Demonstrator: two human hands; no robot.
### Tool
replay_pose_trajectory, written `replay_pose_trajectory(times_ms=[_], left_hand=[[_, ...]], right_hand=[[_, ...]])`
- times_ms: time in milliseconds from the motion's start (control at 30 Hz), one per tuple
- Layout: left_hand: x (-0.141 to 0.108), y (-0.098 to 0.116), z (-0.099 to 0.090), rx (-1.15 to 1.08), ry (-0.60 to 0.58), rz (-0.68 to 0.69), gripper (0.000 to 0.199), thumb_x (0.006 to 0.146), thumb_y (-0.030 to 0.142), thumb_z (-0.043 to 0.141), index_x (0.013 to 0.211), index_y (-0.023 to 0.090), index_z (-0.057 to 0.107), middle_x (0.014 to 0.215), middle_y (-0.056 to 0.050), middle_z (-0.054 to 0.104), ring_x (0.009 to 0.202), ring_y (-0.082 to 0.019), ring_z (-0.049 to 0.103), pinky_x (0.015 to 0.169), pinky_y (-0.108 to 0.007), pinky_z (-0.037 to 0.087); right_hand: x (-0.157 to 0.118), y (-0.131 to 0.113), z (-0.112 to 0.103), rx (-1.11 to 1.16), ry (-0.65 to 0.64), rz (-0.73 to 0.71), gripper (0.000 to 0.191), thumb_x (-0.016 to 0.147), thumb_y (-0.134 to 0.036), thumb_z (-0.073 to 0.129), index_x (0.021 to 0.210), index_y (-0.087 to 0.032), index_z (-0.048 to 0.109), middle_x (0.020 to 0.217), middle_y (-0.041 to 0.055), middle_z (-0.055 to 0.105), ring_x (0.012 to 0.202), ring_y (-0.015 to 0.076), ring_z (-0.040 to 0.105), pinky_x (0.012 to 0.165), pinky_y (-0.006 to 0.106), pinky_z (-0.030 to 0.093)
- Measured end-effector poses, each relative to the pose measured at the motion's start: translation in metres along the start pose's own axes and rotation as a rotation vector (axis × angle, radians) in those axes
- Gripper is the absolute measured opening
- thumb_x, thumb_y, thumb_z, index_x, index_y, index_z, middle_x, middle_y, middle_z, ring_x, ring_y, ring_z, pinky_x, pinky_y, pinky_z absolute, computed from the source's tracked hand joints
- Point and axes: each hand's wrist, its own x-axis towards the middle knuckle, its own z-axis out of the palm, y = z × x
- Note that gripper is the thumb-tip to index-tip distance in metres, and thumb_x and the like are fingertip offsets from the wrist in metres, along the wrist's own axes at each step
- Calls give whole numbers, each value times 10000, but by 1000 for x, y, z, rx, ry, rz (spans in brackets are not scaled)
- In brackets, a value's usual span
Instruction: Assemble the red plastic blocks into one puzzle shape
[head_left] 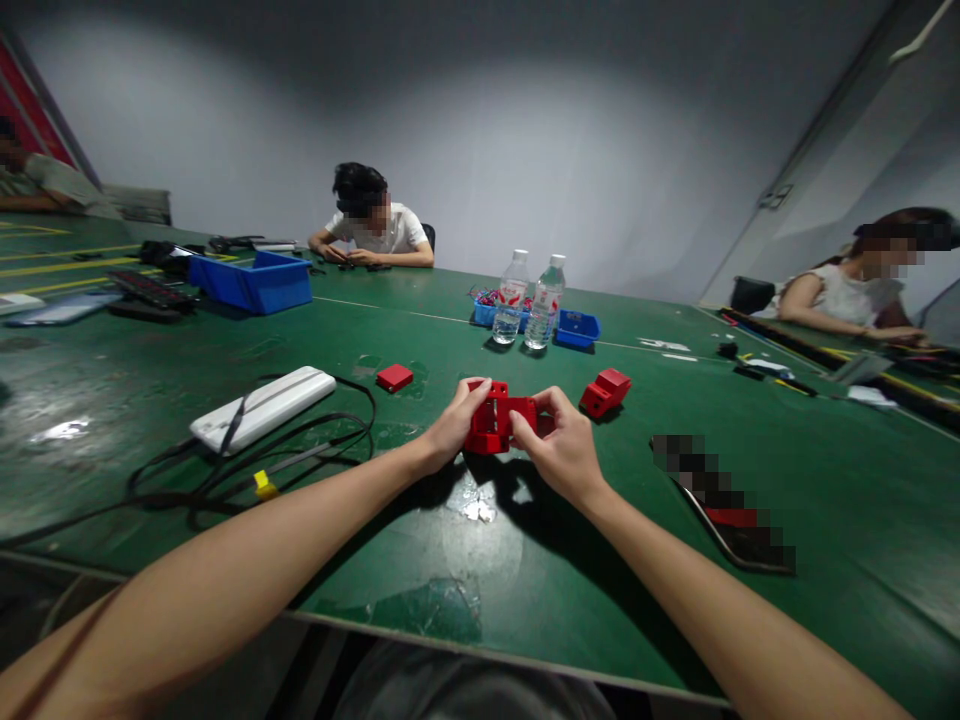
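Near the middle of the green table, my left hand grips a red frame-like part with an opening in it. My right hand pinches a smaller red piece against the right side of that part. Whether the two pieces are joined cannot be told. A flat red block lies to the left of my hands. To their right lies a red angular block.
On the green table are a white power bank with black cables, a phone, two water bottles, a large blue bin and a small blue tray. People sit at the far side, far left and right.
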Motion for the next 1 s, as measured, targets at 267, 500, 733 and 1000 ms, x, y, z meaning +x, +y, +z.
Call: replay_pose_trajectory(times_ms=[267, 500, 733, 1000], left_hand=[[1, -3, -3, 9, -16, 27, 365, 861, 506, 525, 1062, 214, 439, 939, -40, 601, 670, -144, 641, 569, -307, 574], [0, 0, 0, 23, -1, 12, 338, 881, 477, 505, 1075, 215, 413, 973, -49, 598, 716, -155, 645, 601, -322, 577], [2, -4, 1, -65, -8, 10, 322, 884, 467, 510, 1050, 208, 417, 969, -49, 615, 795, -171, 659, 697, -330, 568], [-3, 0, 3, -38, 26, -14, 307, 882, 465, 515, 1030, 207, 439, 896, -33, 626, 715, -148, 645, 628, -263, 543]], right_hand=[[-1, 1, 1, -2, 0, -9, 235, 783, -401, 621, 781, -218, 472, 690, 1, 597, 566, 156, 602, 516, 271, 516], [1, 0, -1, -19, 6, -32, 205, 792, -382, 611, 800, -212, 497, 720, 8, 622, 551, 143, 594, 499, 251, 488], [5, 8, 0, 23, 25, 25, 233, 771, -409, 624, 788, -203, 517, 730, 27, 639, 570, 159, 607, 501, 274, 513], [5, 12, 6, 314, -74, 232, 343, 714, -476, 682, 781, -211, 474, 633, -9, 623, 489, 167, 622, 444, 286, 516]])
